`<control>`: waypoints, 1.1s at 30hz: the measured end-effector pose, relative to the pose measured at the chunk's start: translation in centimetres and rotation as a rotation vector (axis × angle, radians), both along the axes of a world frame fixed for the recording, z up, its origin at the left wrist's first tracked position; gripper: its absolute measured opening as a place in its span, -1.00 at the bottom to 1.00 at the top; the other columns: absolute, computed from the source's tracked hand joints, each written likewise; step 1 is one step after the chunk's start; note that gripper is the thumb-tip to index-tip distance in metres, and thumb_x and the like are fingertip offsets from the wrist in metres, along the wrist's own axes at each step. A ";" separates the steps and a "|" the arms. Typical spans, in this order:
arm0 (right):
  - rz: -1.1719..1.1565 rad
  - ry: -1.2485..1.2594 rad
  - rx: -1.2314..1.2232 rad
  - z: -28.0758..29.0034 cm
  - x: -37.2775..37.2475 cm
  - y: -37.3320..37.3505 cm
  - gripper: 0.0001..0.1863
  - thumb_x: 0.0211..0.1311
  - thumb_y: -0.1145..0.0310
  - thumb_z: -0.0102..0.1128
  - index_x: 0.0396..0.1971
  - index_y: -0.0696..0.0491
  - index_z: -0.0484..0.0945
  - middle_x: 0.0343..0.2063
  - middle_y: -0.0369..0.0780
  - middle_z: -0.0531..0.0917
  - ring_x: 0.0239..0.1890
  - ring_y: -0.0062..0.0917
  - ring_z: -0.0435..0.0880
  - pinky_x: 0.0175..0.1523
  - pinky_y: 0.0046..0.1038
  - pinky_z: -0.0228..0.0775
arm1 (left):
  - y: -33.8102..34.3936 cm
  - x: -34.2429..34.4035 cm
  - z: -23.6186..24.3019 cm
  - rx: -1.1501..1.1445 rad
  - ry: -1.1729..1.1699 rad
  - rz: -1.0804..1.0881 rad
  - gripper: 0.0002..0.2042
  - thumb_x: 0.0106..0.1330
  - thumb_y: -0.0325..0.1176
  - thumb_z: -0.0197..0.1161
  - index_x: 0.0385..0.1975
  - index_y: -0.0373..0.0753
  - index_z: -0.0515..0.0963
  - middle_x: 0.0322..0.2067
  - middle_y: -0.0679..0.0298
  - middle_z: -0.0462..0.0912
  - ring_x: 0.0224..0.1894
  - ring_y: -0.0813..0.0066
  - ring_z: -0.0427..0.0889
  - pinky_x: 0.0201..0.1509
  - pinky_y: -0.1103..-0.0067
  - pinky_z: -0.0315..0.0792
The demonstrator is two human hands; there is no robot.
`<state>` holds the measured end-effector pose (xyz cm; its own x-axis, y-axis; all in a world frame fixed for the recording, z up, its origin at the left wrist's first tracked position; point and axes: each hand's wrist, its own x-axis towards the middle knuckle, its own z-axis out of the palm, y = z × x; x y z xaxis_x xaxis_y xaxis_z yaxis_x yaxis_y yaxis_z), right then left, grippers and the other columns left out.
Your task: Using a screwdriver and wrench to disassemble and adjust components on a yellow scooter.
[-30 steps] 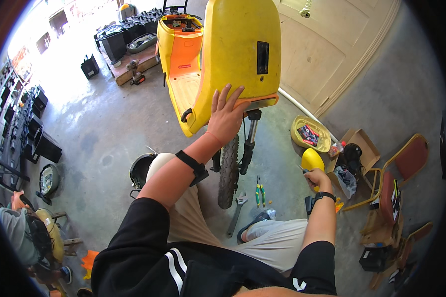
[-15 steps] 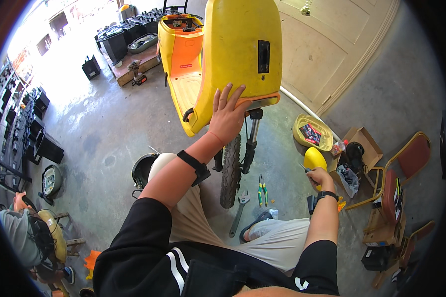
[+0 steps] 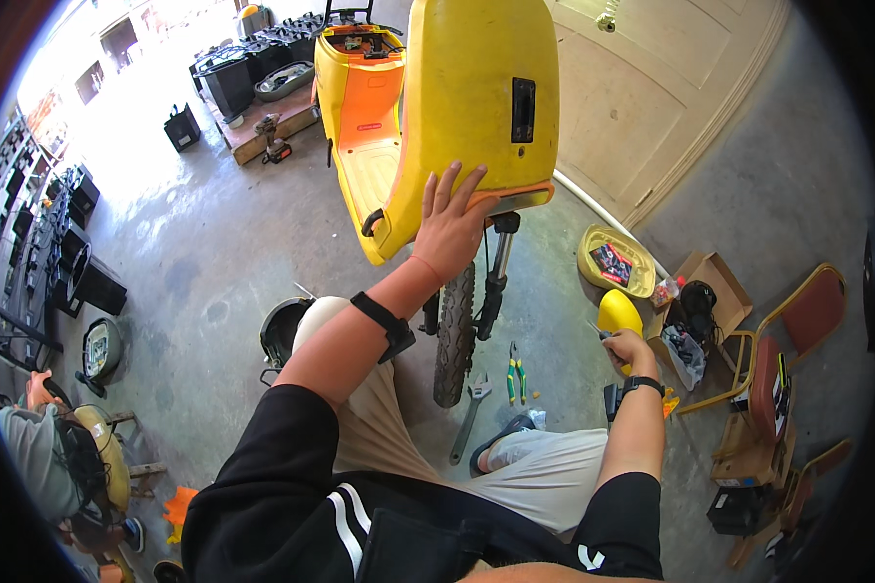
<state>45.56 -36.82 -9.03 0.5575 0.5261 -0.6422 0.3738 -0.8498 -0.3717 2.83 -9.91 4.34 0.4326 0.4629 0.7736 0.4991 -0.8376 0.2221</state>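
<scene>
A yellow and orange scooter (image 3: 481, 92) stands before me, its front tyre (image 3: 454, 360) between my legs. My left hand (image 3: 450, 233) lies with spread fingers on the lower front panel, touching its orange-edged strip. My right hand (image 3: 624, 347), low at the right, is closed on a small thin tool (image 3: 606, 332), which is too small to name exactly. A yellow curved plastic piece (image 3: 619, 309) is just behind that hand. Pliers (image 3: 517, 374) with green handles and an adjustable wrench (image 3: 470, 418) lie on the floor beside the tyre.
At the right are a yellow tub (image 3: 615, 262), an open carton (image 3: 715, 287), chairs (image 3: 805, 311) and a door (image 3: 671, 107). Black batteries (image 3: 228, 87) and a drill (image 3: 274, 136) are at back left. A seated person (image 3: 34, 447) is at lower left, beside a rack (image 3: 24, 233).
The scooter's body sits slightly farther right in the picture, with my left hand still on it. My right hand shifted slightly rightward from a second ago and keeps its grip.
</scene>
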 end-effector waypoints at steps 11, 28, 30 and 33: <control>-0.020 -0.010 -0.016 0.5 -0.4 0.0 -0.71 0.28 0.21 0.33 -0.28 0.17 0.66 -0.49 -0.23 0.66 -0.60 -0.47 0.60 -0.49 -0.36 0.42 | -0.2 -0.1 0.3 -0.009 0.013 -0.001 -0.63 0.25 -0.35 0.34 0.08 0.09 0.65 0.48 0.28 0.28 0.59 -0.01 0.00 0.65 0.05 -0.19; 0.016 -0.042 -0.013 1.9 -2.3 0.7 -0.75 0.33 0.22 0.29 -0.31 0.13 0.66 -0.51 -0.27 0.63 -0.57 -0.50 0.60 -0.47 -0.39 0.45 | -0.2 -0.4 0.5 -0.024 0.004 -0.021 -0.68 0.32 -0.36 0.29 0.06 0.08 0.67 0.45 0.31 0.33 0.57 0.04 0.06 0.64 0.03 -0.15; 0.024 -0.048 -0.010 1.9 -2.4 0.7 -0.75 0.33 0.22 0.29 -0.32 0.14 0.66 -0.52 -0.27 0.63 -0.57 -0.51 0.60 -0.47 -0.39 0.45 | -0.2 -0.4 0.6 -0.022 0.007 -0.017 -0.68 0.32 -0.35 0.29 0.06 0.08 0.67 0.45 0.31 0.33 0.57 0.04 0.06 0.64 0.03 -0.14; 0.038 -0.055 -0.017 1.7 -2.3 0.7 -0.75 0.33 0.22 0.29 -0.32 0.14 0.66 -0.53 -0.27 0.63 -0.57 -0.51 0.60 -0.47 -0.39 0.45 | -0.2 -0.4 0.6 -0.017 0.011 -0.010 -0.69 0.32 -0.33 0.31 0.06 0.08 0.67 0.45 0.31 0.33 0.57 0.04 0.07 0.64 0.03 -0.14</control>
<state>43.30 -36.08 -7.30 0.5724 0.5368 -0.6199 0.4254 -0.8407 -0.3351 2.47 -10.07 4.93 0.4461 0.4712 0.7609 0.4930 -0.8389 0.2304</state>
